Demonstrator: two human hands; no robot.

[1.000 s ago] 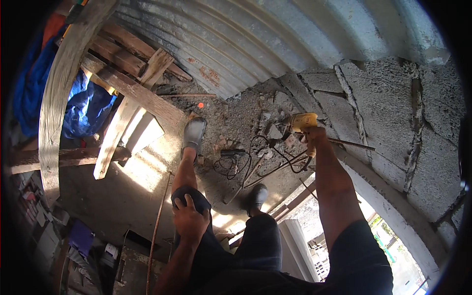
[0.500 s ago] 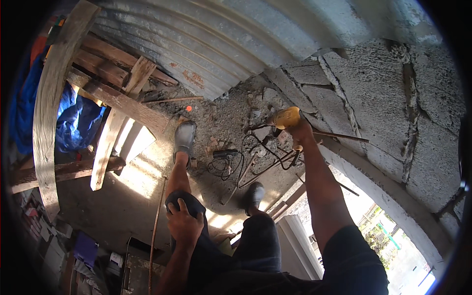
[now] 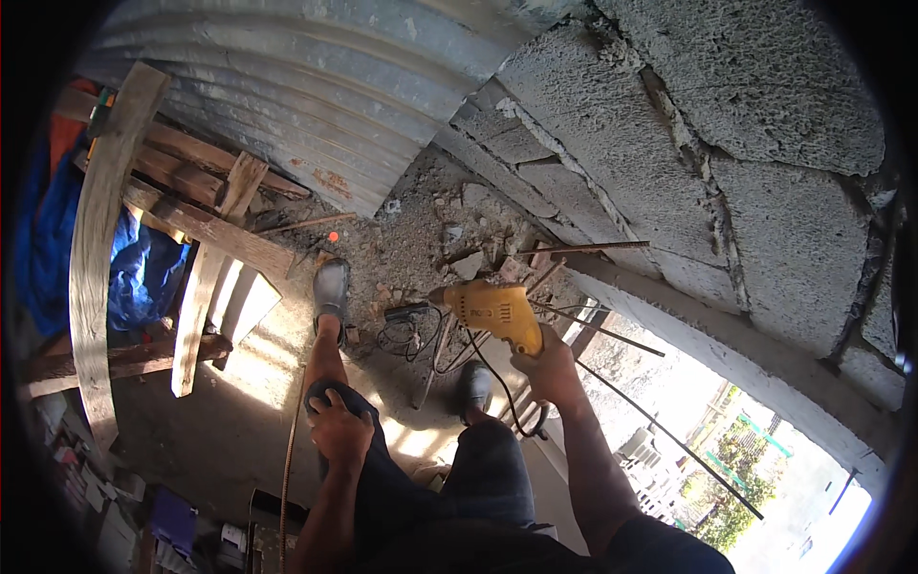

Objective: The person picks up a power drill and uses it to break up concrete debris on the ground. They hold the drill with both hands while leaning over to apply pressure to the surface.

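Note:
A yellow power drill point(image 3: 492, 308) is gripped at its handle by my right hand point(image 3: 550, 368), its front end pointing left over the rubble. No bit can be made out in its chuck. A black cord point(image 3: 499, 383) hangs from the drill and curves down past my wrist. My left hand point(image 3: 341, 428) rests on my left knee with its fingers spread, holding nothing. On the ground beyond my knees lies a black plug or adapter point(image 3: 406, 312) with a tangle of thin cable point(image 3: 400, 337).
Corrugated metal sheeting point(image 3: 316, 96) rises ahead, and a concrete block wall point(image 3: 660, 172) stands at the right. Several rusty rebars point(image 3: 583, 248) stick out near the bright opening. Wooden beams point(image 3: 100, 249) and a blue tarp point(image 3: 143, 258) fill the left. Broken rubble point(image 3: 467, 266) covers the ground ahead.
My right hand has drawn the drill back toward me, away from the wall base, and its body now shows from the side. The view has shifted right; my left hand stays on the knee.

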